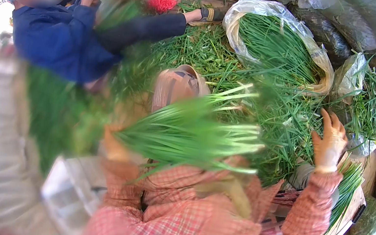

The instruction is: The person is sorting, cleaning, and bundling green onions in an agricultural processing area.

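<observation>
A loose bunch of garlic chives point(195, 131) fans out in front of my checked sleeves, its white stem ends to the right. My left hand point(115, 144), gloved and smeared by motion, is closed around the leafy left end of the bunch. Over on the right, my right hand point(330, 141) wears an orange glove and holds nothing; its fingers are spread. It hovers by the edge of a heap of loose green leaves point(285, 129). More chives point(348, 186) lie on a board below that hand, next to my right sleeve.
A clear plastic bag point(237, 14) full of chives lies open at the back. Filled bags point(352, 25) are stacked along the right. At upper left sits another person point(62, 39), leg stretched across the leaves. A bucket-like thing point(180, 86) stands behind my bunch. Red ties point(162, 1) lie farther back.
</observation>
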